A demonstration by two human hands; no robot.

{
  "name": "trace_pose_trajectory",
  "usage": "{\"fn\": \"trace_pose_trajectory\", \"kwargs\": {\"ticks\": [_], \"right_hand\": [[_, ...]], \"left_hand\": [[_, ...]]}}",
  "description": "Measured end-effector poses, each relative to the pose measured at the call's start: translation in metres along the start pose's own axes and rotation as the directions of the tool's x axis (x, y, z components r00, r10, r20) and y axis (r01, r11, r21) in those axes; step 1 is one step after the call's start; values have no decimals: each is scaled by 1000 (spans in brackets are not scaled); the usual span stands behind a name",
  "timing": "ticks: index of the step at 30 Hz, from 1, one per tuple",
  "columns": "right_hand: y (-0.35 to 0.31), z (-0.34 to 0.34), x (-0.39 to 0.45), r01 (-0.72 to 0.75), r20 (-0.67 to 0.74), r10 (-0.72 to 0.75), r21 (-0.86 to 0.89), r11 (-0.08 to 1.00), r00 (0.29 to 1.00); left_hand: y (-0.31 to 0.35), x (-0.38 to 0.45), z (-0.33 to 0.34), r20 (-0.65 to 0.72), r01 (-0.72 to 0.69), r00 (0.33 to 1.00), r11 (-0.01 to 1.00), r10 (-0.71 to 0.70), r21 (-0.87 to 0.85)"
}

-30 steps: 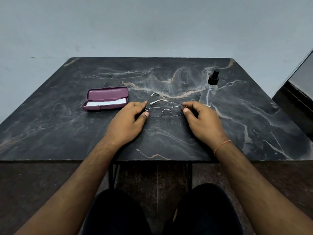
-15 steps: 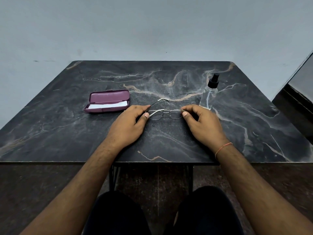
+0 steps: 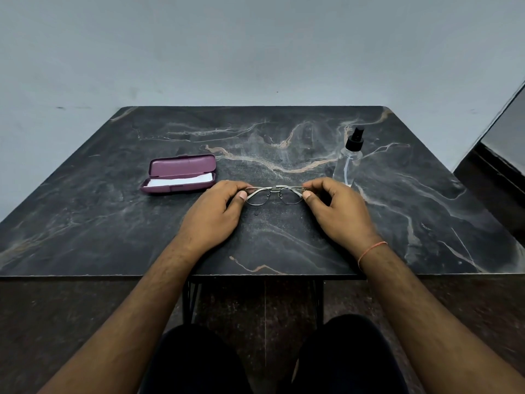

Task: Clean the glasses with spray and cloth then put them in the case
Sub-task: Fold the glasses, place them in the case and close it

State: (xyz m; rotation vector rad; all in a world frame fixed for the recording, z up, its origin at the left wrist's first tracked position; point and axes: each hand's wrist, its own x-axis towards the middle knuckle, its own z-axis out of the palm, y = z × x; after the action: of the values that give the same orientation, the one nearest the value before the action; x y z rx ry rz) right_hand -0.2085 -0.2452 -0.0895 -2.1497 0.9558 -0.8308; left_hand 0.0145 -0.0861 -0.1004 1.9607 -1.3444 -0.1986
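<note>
Left of the glasses point(image 3: 272, 195), the open case point(image 3: 179, 174) lies with the white cloth point(image 3: 181, 182) inside. The left hand point(image 3: 211, 213) pinches the glasses' left end and the right hand point(image 3: 339, 213) the right end, low over the table point(image 3: 113, 223). Right of the glasses stands the spray point(image 3: 349, 159) (untouched). Best grip only the frame, fingers off the lenses, while one hand frees itself for the spray.

There are no words, numbers, labels or signs to read here. The case point(image 3: 181, 173), the bottle point(image 3: 348, 163), the glasses point(image 3: 274, 194) and the table point(image 3: 113, 223) all look plain.
</note>
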Motion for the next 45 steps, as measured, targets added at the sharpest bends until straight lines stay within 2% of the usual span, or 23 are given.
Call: {"fn": "trace_pose_trajectory", "kwargs": {"ticks": [3, 6, 10, 16, 19, 21, 23, 25, 28, 32, 38, 45], "right_hand": [[1, 0, 1, 21, -8, -21, -7, 1000, 1000], [0, 0, 0, 22, 46, -23, 13, 1000, 999], [-2, -2, 0, 12, 98, -23, 109, 994, 995], [-2, -6, -1, -20, 115, -16, 303, 953, 993], [-4, -7, -3, -37, 120, -8, 370, 928, 993], [-4, -8, -3, -40, 113, -5, 394, 918, 994], [-4, -9, -4, -46, 102, 4, 417, 908, 995], [-6, -9, -4, -55, 90, 17, 439, 897, 996], [-7, -6, -2, -67, 76, 35, 465, 883, 996], [-19, 5, 9, -101, 70, 75, 516, 851, 995], [-68, 46, 49, -68, 81, 31, 502, 862, 996], [-120, 107, 80, 2, 178, -65, 331, 944, 982]], "left_hand": [[-1, 1, 1, -2, 2, 1000, 1000, -2, -7], [-2, 1, 0, -10, 15, 1000, 999, -16, -39], [0, 0, -2, -8, 20, 1000, 999, -21, -51], [6, -4, -4, -31, 7, 999, 1000, -6, 23], [7, -12, -10, -157, -31, 987, 994, 15, -103], [0, -19, -25, -319, -30, 948, 992, -11, -122], [-16, -24, -49, -477, 61, 877, 998, -58, -9], [-41, -28, -77, -554, 243, 817, 967, -163, 73], [-81, -29, -114, -482, 415, 802, 910, -354, 22], [-110, -21, -132, -333, 460, 825, 885, -457, -75], [-112, -17, -129, -286, 435, 875, 893, -390, 116], [-115, -18, -129, -260, 401, 898, 904, -356, 148]]}}
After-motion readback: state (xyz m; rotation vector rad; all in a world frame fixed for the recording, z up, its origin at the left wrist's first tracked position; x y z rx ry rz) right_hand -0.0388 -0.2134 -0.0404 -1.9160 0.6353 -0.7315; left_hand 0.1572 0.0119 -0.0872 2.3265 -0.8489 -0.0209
